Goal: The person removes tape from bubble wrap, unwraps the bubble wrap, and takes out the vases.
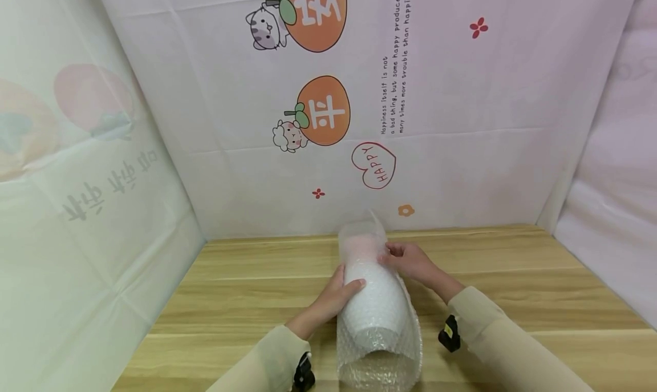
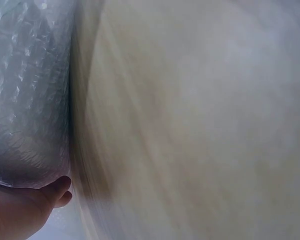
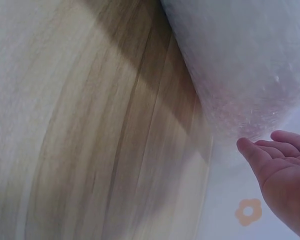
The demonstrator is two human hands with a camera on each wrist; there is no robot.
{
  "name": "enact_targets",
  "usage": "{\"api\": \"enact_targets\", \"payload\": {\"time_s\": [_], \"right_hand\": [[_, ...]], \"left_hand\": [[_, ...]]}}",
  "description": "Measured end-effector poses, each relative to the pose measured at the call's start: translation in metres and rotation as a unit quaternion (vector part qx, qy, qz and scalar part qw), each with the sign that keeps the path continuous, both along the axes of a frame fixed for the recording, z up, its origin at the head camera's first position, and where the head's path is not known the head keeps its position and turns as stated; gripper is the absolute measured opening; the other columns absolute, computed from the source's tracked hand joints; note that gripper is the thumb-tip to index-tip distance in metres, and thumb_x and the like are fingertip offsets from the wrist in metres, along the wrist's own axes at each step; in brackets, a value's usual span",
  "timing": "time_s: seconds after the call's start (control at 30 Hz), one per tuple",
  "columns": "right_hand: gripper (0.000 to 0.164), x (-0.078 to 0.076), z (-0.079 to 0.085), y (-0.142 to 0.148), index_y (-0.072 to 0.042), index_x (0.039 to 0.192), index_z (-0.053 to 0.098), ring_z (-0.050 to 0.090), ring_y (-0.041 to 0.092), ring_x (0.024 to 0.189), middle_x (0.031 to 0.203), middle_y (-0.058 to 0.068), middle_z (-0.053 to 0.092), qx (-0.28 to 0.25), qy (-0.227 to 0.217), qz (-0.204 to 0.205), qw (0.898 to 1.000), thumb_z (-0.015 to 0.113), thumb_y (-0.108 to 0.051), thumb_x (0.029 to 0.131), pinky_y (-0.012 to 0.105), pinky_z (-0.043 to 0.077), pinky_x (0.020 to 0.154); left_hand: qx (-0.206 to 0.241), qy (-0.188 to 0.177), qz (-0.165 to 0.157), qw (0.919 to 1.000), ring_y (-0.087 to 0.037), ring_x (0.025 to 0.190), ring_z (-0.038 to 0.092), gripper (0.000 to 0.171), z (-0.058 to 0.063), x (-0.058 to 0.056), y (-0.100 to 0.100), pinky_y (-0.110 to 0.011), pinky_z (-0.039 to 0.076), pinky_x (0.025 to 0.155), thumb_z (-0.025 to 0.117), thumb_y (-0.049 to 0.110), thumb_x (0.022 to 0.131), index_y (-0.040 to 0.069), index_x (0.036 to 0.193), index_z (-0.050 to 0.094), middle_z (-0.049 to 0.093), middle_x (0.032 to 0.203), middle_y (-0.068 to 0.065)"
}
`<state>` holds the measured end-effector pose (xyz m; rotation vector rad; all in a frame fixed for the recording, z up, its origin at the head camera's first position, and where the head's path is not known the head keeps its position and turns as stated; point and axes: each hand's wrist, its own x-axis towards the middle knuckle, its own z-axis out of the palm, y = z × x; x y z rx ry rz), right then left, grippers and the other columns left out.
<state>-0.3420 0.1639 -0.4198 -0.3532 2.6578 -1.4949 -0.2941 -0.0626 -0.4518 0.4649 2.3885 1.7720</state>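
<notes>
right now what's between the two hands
A bubble-wrapped white object lies between the left hand and the right hand; the head view shows it.

The bubble wrap (image 1: 377,339) is clear to milky, patterned with small raised bubbles; the wrapped object (image 1: 373,295) shows white through it, pale pink towards the far end; the tabletop (image 1: 246,300) is honey-tan, streaked with paler and browner wood grain; the left sleeve (image 1: 267,360) and right sleeve (image 1: 505,335) are plain cream. The back cloth (image 1: 446,152) is white, printed with orange fruits (image 1: 325,111) bearing white characters and green leaves (image 1: 301,117), a grey-striped white cat (image 1: 265,31), a red-outlined heart (image 1: 373,165), red flowers (image 1: 479,28) and an orange flower (image 1: 406,210); the left cloth (image 1: 77,266) carries a fainter pink-red fruit (image 1: 92,92) and grey characters (image 1: 110,181).
</notes>
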Motion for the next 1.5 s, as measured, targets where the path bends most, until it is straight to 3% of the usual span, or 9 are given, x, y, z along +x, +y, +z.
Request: {"api": "enact_targets", "payload": {"time_s": [0.53,0.8,1.27,1.5], "right_hand": [[0.063,-0.001,0.005,0.006,0.013,0.138,0.043,0.043,0.04,0.13,0.139,0.028,0.046,-0.024,-0.006,0.037,0.999,0.063,-0.029,0.096,0.047,0.041,0.101],[0.057,0.001,0.006,0.008,0.015,0.137,0.043,0.044,0.04,0.128,0.138,0.029,0.047,-0.013,0.012,0.063,0.998,0.057,-0.024,0.099,0.048,0.042,0.1],[0.05,0.0,0.002,0.012,0.014,0.134,0.048,0.049,0.039,0.124,0.134,0.027,0.052,-0.001,0.026,0.051,0.998,0.055,-0.022,0.1,0.047,0.045,0.097],[0.05,-0.001,0.001,0.012,0.01,0.135,0.05,0.052,0.036,0.121,0.135,0.024,0.053,-0.025,0.004,0.036,0.999,0.054,-0.026,0.1,0.045,0.047,0.095]], "left_hand": [[-0.001,-0.009,0.008,0.9999,-0.04,0.14,0.02,0.088,-0.001,0.001,-0.001,-0.054,0.019,0.112,0.056,0.04,0.093,-0.008,0.151,0.011,0.018,0.154,-0.029],[-0.003,-0.012,0.008,0.9999,-0.041,0.14,0.021,0.088,-0.001,0.001,-0.001,-0.055,0.021,0.111,0.055,0.041,0.093,-0.008,0.151,0.011,0.019,0.154,-0.029],[-0.005,-0.015,0.007,0.9998,-0.041,0.141,0.018,0.088,-0.002,0.0,-0.001,-0.056,0.019,0.111,0.054,0.042,0.093,-0.008,0.151,0.01,0.016,0.155,-0.029],[-0.001,-0.012,0.004,0.9999,-0.042,0.141,0.018,0.088,-0.003,-0.001,-0.002,-0.056,0.019,0.111,0.055,0.041,0.093,-0.008,0.151,0.011,0.017,0.154,-0.029]]}}
